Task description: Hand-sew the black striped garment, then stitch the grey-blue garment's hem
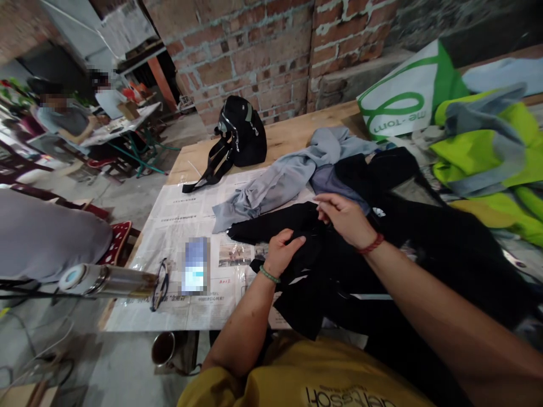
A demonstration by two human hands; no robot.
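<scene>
Black cloth, seemingly a garment [449, 243], lies spread over the table in front of me and hangs past its near edge. My left hand [282, 253], with a green bead bracelet at the wrist, grips a fold of this black garment between thumb and fingers. Just above and to the right, my right hand [339, 217], wearing a red braided band, is closed in a pinch over the cloth. Whatever its fingertips hold is too small to make out. Behind both hands lies a crumpled grey garment [271, 181].
Newspaper covers the table [139, 305]. On its left are a phone [195, 265], eyeglasses [160, 285] and a steel flask [110, 281]. A black bag [244, 133] stands at the back. At right are a white-green bag [407, 93] and yellow-green clothes [504, 147]. People sit at left.
</scene>
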